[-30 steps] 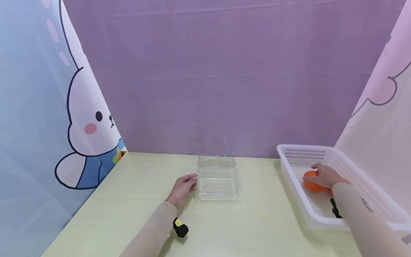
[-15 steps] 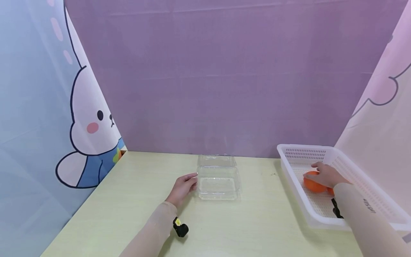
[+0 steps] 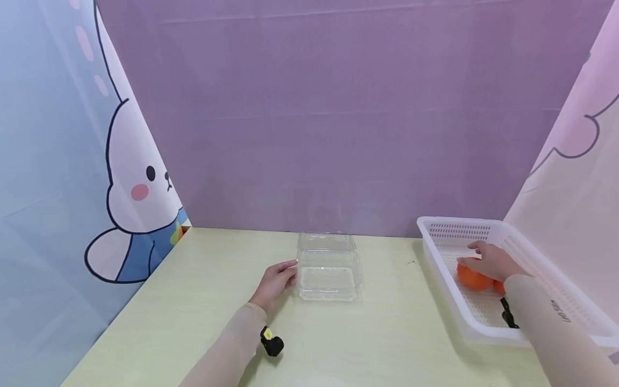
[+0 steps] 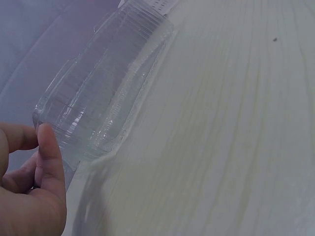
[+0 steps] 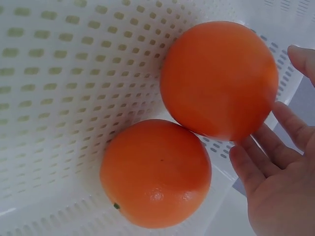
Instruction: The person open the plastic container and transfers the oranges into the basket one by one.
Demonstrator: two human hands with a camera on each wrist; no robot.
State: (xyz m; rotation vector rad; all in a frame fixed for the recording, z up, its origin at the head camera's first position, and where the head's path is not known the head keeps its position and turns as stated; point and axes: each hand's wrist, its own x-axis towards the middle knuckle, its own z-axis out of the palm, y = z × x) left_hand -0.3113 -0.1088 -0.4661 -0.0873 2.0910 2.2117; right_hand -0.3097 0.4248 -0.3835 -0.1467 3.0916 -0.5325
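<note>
My left hand (image 3: 274, 283) pinches the left edge of a clear plastic clamshell box (image 3: 327, 277), whose lid stands open at the back. In the left wrist view, thumb and forefinger meet at the rim of the clear box (image 4: 98, 93). Inside a white basket, my right hand (image 3: 493, 262) reaches over an orange (image 3: 473, 277), fingers spread. Seen from the right wrist, the fingertips lie against or just behind this orange (image 5: 219, 81); firm contact cannot be told. A second orange (image 5: 155, 174) touches the first and is partly hidden by the hand in the head view.
The white perforated basket (image 3: 447, 298) stands on the right of the pale wood table (image 3: 377, 344). A purple cloth (image 3: 309, 118) rises behind the table. Printed cloths hang on both sides, a rabbit (image 3: 140, 204) on the left one. Each wrist wears a small black camera (image 3: 272, 344).
My right hand has shifted slightly to the right and up over the orange, and its fingers look straighter. The left hand and clear box stay where they were.
</note>
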